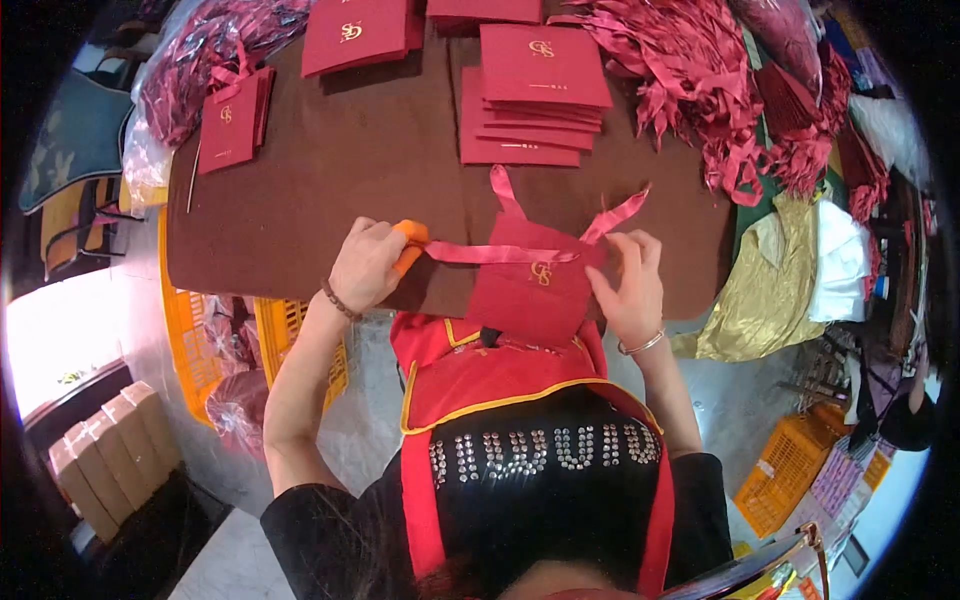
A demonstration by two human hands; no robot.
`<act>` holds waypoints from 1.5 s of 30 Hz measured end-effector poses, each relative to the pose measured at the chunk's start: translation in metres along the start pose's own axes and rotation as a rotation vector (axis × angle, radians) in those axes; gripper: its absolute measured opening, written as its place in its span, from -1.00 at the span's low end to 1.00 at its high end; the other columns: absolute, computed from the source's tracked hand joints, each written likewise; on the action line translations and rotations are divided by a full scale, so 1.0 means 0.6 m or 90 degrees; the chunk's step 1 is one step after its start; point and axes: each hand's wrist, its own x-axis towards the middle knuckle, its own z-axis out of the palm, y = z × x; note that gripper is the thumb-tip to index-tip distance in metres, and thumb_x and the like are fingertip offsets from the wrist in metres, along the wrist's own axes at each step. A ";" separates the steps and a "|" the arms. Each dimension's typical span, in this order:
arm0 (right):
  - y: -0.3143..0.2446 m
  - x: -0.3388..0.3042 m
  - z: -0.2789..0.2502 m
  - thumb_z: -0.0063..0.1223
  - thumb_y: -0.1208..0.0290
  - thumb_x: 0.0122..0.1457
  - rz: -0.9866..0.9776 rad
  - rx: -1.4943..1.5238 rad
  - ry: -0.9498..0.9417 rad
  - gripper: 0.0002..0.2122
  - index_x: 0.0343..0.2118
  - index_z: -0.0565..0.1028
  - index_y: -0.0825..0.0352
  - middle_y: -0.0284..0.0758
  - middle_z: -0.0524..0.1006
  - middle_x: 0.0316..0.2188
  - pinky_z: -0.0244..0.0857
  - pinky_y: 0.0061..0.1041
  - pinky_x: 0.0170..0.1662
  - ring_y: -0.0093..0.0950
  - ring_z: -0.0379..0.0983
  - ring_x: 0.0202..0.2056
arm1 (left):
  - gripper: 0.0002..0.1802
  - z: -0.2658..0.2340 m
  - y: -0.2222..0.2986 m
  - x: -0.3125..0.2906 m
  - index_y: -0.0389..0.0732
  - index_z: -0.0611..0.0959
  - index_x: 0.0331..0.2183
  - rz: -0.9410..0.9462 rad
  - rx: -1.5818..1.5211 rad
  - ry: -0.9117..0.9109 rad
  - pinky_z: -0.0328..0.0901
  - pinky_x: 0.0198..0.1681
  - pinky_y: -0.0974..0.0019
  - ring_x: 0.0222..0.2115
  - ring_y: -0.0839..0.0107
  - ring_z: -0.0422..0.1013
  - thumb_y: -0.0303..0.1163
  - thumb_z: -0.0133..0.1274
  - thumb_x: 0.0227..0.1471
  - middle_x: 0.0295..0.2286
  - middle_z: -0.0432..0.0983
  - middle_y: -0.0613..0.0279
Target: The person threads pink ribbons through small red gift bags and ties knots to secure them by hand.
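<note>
At the table's near edge lies a flat red paper bag [532,305] with a gold emblem and satin ribbon handles. My left hand [372,262], with orange finger covers on its fingertips, pinches the end of a red ribbon [480,254]. That ribbon is drawn leftward across the bag's upper part. My right hand [630,288] curls its fingers at the bag's right edge, beside another ribbon piece [617,214] that sticks up to the right. Its thumb is over the edge of the bag; what lies under the fingers is partly hidden.
The brown-covered table [330,180] bears a stack of red bags [545,75], more bags [355,35] at the back, and a ribboned bag [230,125] at left. Loose red ribbons [690,75] are heaped at back right. Orange crates [185,335] stand below left, another crate [785,475] at right.
</note>
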 end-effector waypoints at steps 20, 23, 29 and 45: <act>-0.064 0.069 0.050 0.01 0.37 0.08 -0.042 0.104 -0.238 -0.84 -0.40 0.40 0.37 -0.17 0.47 -0.55 0.28 -0.42 -0.42 -0.23 0.43 -0.49 | -0.76 0.030 -0.028 -0.005 -0.31 0.53 -0.19 -0.337 -0.513 0.239 0.26 -0.28 0.55 -0.34 0.59 0.37 -0.52 -0.06 0.05 -0.33 0.50 0.29; -0.067 0.070 0.042 -0.01 0.38 0.08 -0.026 0.131 -0.269 -0.85 -0.38 0.40 0.37 -0.19 0.48 -0.56 0.28 -0.45 -0.41 -0.29 0.44 -0.51 | -0.66 0.043 -0.015 0.015 -0.23 0.43 -0.06 -0.310 -0.701 0.341 0.29 -0.14 0.39 -0.24 0.47 0.39 -0.53 -0.13 0.08 -0.26 0.47 0.24; -0.043 0.072 0.045 -0.05 0.43 0.10 0.018 0.248 -0.306 -0.81 -0.25 0.43 0.39 -0.24 0.51 -0.50 0.28 -0.55 -0.36 -0.49 0.43 -0.47 | -0.45 0.024 0.039 0.031 -0.08 0.13 0.13 -0.081 -1.376 0.302 0.26 -0.28 0.34 -0.42 0.45 0.34 -0.48 -0.17 0.11 -0.26 0.40 0.19; -0.022 0.068 0.039 -0.07 0.45 0.12 0.072 0.306 -0.356 -0.78 -0.19 0.44 0.41 -0.34 0.51 -0.41 0.26 -0.65 -0.25 -0.65 0.39 -0.36 | -0.52 0.067 0.125 0.025 -0.21 0.38 0.01 -0.327 -0.681 0.037 0.24 -0.16 0.50 -0.30 0.55 0.37 -0.59 -0.03 -0.01 -0.30 0.49 0.26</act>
